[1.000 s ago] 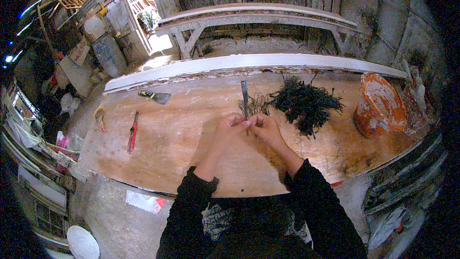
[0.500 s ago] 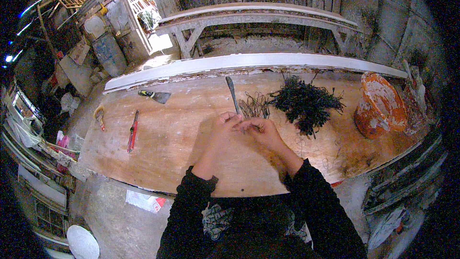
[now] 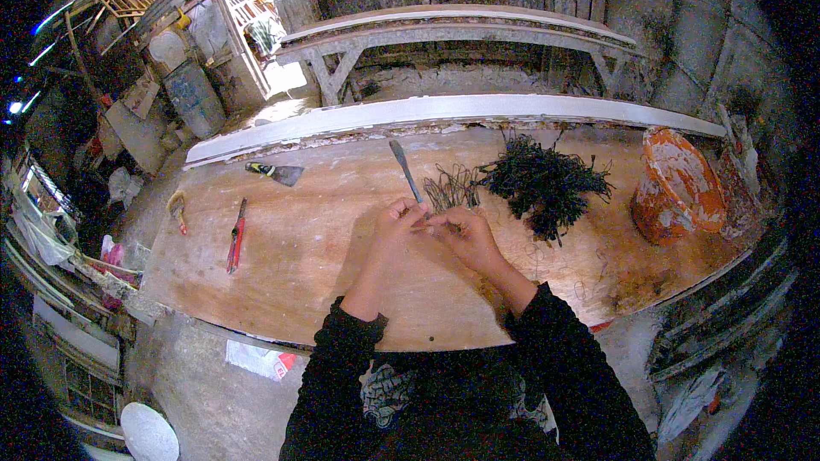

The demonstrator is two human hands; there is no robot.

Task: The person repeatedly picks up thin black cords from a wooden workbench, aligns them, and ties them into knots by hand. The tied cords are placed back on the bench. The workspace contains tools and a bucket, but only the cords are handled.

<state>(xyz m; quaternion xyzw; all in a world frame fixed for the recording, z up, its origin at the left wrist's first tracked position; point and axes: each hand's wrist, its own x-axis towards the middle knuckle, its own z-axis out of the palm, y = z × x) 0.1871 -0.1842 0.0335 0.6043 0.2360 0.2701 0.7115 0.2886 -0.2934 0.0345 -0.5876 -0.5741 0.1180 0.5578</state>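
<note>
A rough shed with plank walls and a doorway open to daylight at the back left. Across the middle runs a wide wooden workbench [image 3: 307, 265], its top scuffed and stained, with a long white board [image 3: 444, 111] lying along its far edge.

From the head view, the person in black sleeves leans over the bench with both hands drawn close together at its centre. The left hand [image 3: 400, 220] is closed around the lower end of a slim metal tool [image 3: 405, 169], whose shaft slants up and away to the left, its tip over the bench. The right hand [image 3: 463, 235] sits just beside the left, fingers curled in and fingertips meeting it; whatever they pinch is too small to make out.

Just beyond the hands lies a small bundle of thin wires [image 3: 451, 188], and to its right a dark tangled heap of wire [image 3: 545, 183]. An orange bucket [image 3: 675, 192] lies tipped at the bench's right end. Well off to the left are a putty knife [image 3: 275, 172], a red-handled tool [image 3: 235, 235] and a small curved tool [image 3: 178, 209].
</note>
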